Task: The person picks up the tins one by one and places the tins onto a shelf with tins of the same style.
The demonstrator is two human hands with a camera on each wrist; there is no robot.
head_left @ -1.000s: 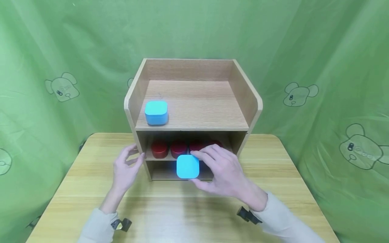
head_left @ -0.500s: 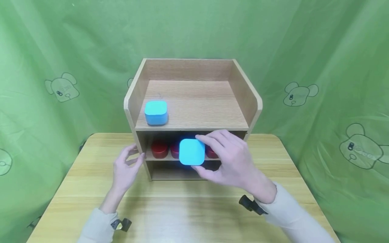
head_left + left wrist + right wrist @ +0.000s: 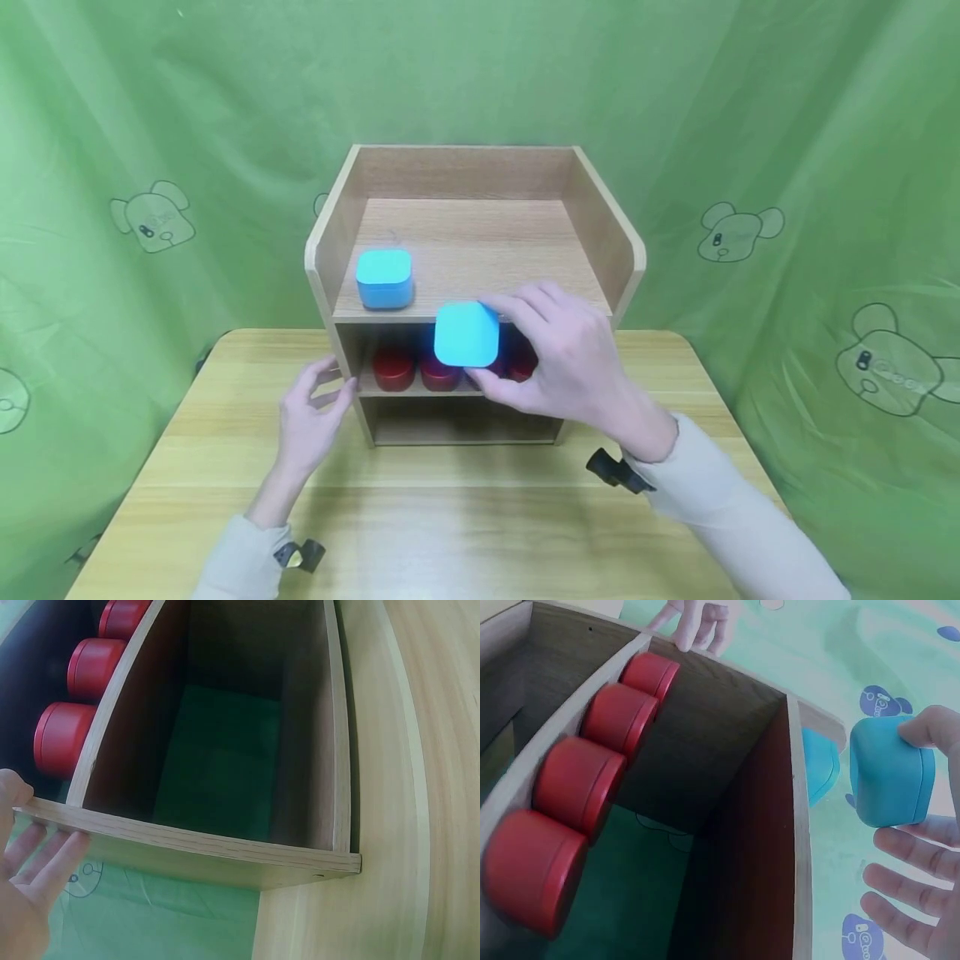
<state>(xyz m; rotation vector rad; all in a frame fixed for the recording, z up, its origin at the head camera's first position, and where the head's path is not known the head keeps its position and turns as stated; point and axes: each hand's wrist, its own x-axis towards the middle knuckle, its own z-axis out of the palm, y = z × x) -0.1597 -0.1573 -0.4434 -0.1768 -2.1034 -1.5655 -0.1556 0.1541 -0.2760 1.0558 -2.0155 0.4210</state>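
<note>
My right hand (image 3: 570, 354) pinches a blue rounded-square lidded box (image 3: 466, 335) between thumb and fingers, just in front of the top board's front edge. In the right wrist view this held box (image 3: 889, 772) shows a lid seam, with the lower fingers spread below it. A similar blue box (image 3: 385, 279) sits at the left front of the top board of the wooden shelf (image 3: 480, 221). My left hand (image 3: 311, 417) grips the front edge of the shelf's left side panel (image 3: 202, 838), thumb and fingers on either side of it.
Several red round tins (image 3: 393, 370) stand in a row on the middle board; the held box and right hand partly cover them. Below them is the bottom compartment (image 3: 457, 421). The shelf stands on a wooden table (image 3: 450, 517) before a green curtain (image 3: 480, 75).
My right hand has raised the blue box from in front of the bottom compartment to about the top board's front edge. The left hand stays on the side panel.
</note>
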